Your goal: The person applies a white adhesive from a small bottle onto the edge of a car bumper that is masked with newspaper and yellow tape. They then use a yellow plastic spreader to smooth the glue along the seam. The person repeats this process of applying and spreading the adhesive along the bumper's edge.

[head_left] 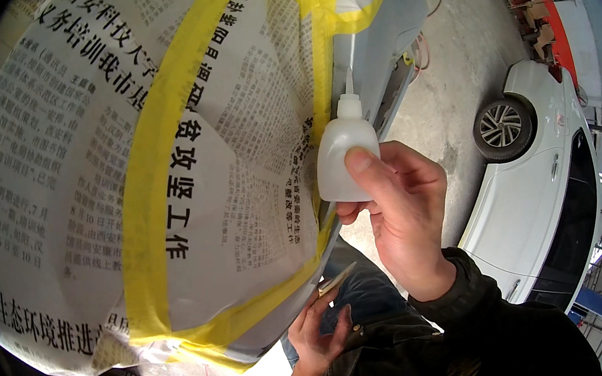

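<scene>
Squat translucent-white plastic squeeze bottle [346, 155] is clamped in the right hand [410, 223], its nozzle above the fingers. Thin, flat, pale piece [339, 279] is pinched by the left hand's [319, 336] fingers, lower down. If the bottle's squeezed too hard, the smooth grey panel [391, 35] above could probably get flooded. Left of the right fingers, movement's hemmed in by yellow-taped printed newspaper [248, 104]; more room's left rightward, over grey concrete floor [456, 68].

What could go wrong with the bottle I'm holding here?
If it holds liquid, the white bottle in your right hand might squirt too much when squeezed. Its thin nozzle sits close to the yellow tape, so drops could stray there or onto the newspaper.
</scene>
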The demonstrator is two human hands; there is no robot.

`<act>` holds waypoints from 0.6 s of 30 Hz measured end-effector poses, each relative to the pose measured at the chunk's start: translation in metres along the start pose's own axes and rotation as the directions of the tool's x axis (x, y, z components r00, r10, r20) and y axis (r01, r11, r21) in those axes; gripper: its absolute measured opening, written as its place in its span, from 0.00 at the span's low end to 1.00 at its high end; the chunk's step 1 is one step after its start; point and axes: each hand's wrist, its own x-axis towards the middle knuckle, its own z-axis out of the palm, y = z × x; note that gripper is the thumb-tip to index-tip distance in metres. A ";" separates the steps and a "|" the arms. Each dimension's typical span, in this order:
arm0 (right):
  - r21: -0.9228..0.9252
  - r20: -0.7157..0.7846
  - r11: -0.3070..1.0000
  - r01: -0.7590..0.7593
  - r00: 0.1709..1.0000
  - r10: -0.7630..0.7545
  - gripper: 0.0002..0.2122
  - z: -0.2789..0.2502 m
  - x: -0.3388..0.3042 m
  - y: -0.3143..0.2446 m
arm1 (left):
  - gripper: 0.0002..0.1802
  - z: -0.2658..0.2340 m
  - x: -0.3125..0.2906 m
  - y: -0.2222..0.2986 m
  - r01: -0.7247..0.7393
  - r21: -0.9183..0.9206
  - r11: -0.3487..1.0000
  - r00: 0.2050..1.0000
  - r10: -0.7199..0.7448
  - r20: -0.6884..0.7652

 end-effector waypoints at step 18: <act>-0.177 0.293 0.970 0.166 0.950 -0.109 0.08 -0.094 -0.022 0.016 | 0.21 0.001 0.004 0.018 -0.064 -0.053 0.997 0.997 0.065 0.027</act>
